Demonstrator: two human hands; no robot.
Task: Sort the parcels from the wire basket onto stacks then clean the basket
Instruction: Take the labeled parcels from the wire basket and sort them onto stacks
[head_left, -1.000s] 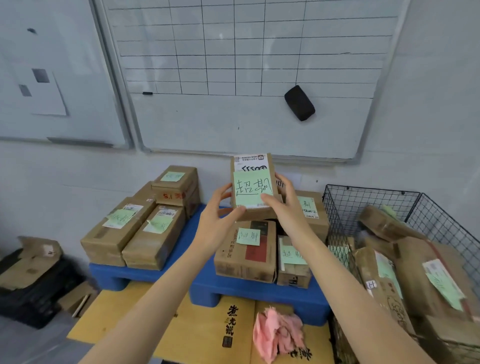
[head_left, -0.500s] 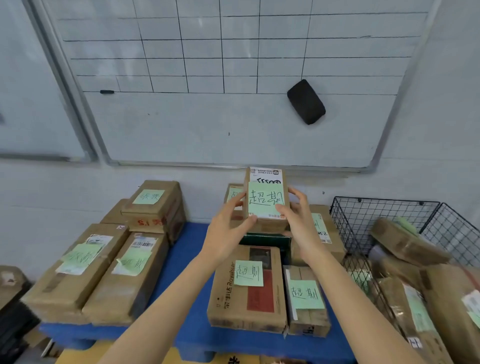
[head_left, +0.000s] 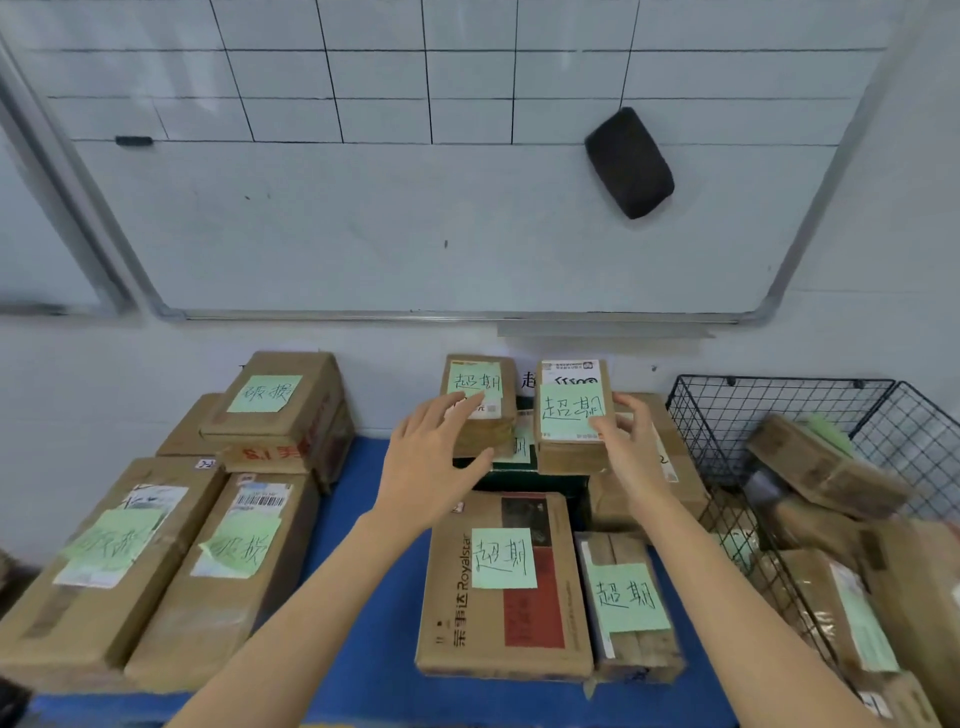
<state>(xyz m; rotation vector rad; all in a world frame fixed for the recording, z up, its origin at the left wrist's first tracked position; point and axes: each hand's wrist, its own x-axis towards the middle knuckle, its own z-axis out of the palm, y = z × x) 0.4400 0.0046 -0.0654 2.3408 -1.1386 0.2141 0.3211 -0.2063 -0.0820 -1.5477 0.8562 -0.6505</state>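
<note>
Left hand (head_left: 434, 467) now off, spread open; right hand (head_left: 631, 447) grips green-noted brown cardboard parcel (head_left: 571, 415), set atop stack.

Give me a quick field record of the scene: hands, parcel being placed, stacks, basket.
left hand: open, off the parcel, hovering by a neighbouring small box
right hand: fingers on the right side of the parcel
parcel being placed: set on the right-hand stack, green note up
left stack: notes read 破损
right stack: notes read 超期
wire basket: parcels inside, not yet emptied
</note>
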